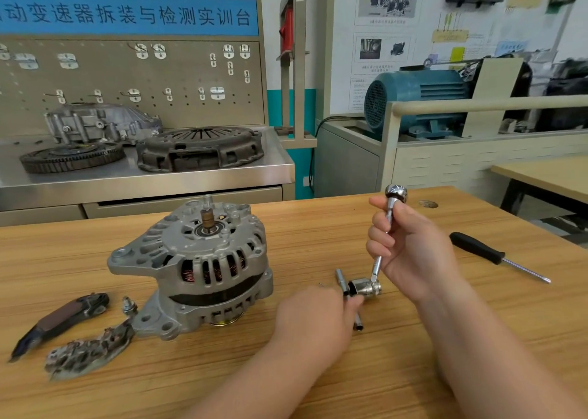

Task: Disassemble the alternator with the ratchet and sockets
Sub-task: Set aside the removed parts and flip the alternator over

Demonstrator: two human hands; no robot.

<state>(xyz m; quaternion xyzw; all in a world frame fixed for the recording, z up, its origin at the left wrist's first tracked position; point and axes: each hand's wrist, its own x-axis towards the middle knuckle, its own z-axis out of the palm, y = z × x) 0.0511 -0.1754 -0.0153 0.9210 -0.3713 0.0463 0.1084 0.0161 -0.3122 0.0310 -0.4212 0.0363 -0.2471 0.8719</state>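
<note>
The silver alternator (pixel 197 269) stands on the wooden table (pixel 318 227), shaft end up, copper windings showing through its slots. My right hand (pixel 410 243) grips the chrome ratchet (pixel 378 259) by its handle, held nearly upright with the knob end on top. The ratchet's head (pixel 366 286) is low, just above the table. My left hand (pixel 315 313) is right beside that head, and its fingers pinch a thin long socket (pixel 341 279) against it. The socket's lower end pokes out below my fingers.
Left of the alternator lie a black cover (pixel 63 317), a rectifier plate (pixel 89 348) and a small stud (pixel 129 304). A black-handled screwdriver (pixel 496 255) lies at the right. Behind the table stands a steel bench (pixel 152 177) with clutch parts and a blue motor (pixel 416 100).
</note>
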